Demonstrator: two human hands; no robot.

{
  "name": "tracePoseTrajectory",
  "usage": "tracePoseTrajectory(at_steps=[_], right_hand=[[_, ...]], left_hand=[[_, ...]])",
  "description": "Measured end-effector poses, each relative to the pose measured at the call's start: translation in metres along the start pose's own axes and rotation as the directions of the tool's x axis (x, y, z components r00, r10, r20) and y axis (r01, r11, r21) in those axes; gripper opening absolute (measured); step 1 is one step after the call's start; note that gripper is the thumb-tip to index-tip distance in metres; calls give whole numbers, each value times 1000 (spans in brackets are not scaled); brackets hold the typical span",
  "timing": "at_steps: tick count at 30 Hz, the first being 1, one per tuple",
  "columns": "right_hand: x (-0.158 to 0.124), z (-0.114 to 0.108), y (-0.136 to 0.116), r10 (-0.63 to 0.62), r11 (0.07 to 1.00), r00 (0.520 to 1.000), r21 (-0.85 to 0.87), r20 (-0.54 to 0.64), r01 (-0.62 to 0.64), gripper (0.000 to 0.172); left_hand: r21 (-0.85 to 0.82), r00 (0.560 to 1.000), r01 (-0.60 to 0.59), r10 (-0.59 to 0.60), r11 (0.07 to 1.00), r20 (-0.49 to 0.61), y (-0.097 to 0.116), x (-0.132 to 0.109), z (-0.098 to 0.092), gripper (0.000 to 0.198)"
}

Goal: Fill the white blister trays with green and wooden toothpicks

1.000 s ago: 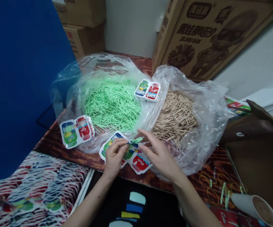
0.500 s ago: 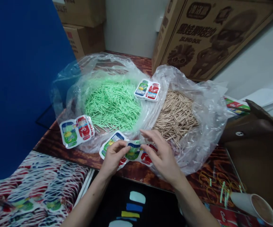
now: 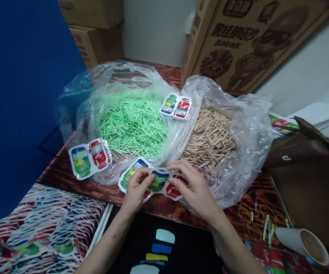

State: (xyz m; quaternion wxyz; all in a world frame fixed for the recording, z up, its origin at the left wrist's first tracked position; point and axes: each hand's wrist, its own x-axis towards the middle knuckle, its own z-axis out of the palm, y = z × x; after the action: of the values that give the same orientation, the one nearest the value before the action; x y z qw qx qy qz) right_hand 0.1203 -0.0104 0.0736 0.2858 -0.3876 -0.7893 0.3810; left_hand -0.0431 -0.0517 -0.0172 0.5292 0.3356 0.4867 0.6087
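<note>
"Where was the green-and-red packet (image 3: 159, 184) in relation to the hands?"

"Right between them, over the near edge of the table (image 3: 58, 173). The left hand (image 3: 135, 187) was at its green end; the right hand (image 3: 193, 187) came in near the join and covered part of the red half."

"How was the left hand set?"

"Nearly closed. Thumb and forefinger pinched the packet's outer edge, and the other fingers were curled in."

"And the right?"

"Partly open, its fingers bent above the top edge and the thumb touching the packet near the middle. Whether it had a firm grip, I couldn't tell."

"What lay about them?"

"A similar packet (image 3: 128, 176) lay just beside the held one, partly hidden by the left hand. Beyond were green sticks (image 3: 134, 127) in one clear bag (image 3: 115, 72) and brown sticks (image 3: 211, 137) in another, to the right."

"Any more packets?"

"Some overlapping ones (image 3: 81, 161) at the far left, and a small stack (image 3: 176, 106) between the two heaps."
</note>
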Motion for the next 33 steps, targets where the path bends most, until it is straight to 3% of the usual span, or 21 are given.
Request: tracePoseTrajectory(at_steps=[6, 9, 11, 13, 14, 15, 17, 20, 23, 27, 30, 33], right_hand=[[-8, 6, -3, -1, 972, 996, -234, 86, 21, 11], [-15, 8, 1, -6, 960, 1000, -281, 17, 10, 16], [-19, 8, 2, -14, 966, 999, -258, -43, 2, 18], [-22, 8, 3, -37, 973, 998, -227, -42, 27, 18], [-23, 8, 3, -61, 975, 998, -215, -12, 57, 18], [-24, 9, 4, -85, 975, 996, -205, 20, 87, 17], [-26, 11, 7, -95, 978, 995, -183, 36, 100, 14], [-27, 16, 15, -41, 981, 997, -190, -68, 28, 15], [-27, 21, 25, -61, 969, 987, -247, -151, 22, 13], [-24, 21, 30, 17, 981, 972, -183, -236, -62, 8], [-23, 16, 32, 114, 988, 983, -87, -142, -128, 3], [-23, 14, 34, 108, 983, 986, -133, -125, -124, 26]], left_hand=[[92, 995, -54, 45, 994, 93, 9, -5, 2, 14], [88, 977, 53, -70, 995, 203, 16, -6, -5, 14], [114, 888, 200, -229, 973, 397, 20, -5, -12, 28], [210, 753, 267, -340, 940, 563, 23, -3, -15, 36], [261, 714, 254, -362, 931, 598, 24, -2, -14, 32], [305, 706, 220, -367, 927, 605, 23, -2, -12, 26], [358, 756, 145, -337, 922, 561, 19, -1, -6, 19], [393, 859, 91, -271, 915, 434, 10, -3, 6, 21], [387, 922, 76, -213, 919, 324, 2, -8, 15, 21], [366, 952, 86, -185, 926, 244, -2, -10, 17, 21], [403, 975, 55, -137, 914, 177, -2, -7, 13, 21], [432, 982, 31, -107, 902, 153, -1, -5, 11, 21]])
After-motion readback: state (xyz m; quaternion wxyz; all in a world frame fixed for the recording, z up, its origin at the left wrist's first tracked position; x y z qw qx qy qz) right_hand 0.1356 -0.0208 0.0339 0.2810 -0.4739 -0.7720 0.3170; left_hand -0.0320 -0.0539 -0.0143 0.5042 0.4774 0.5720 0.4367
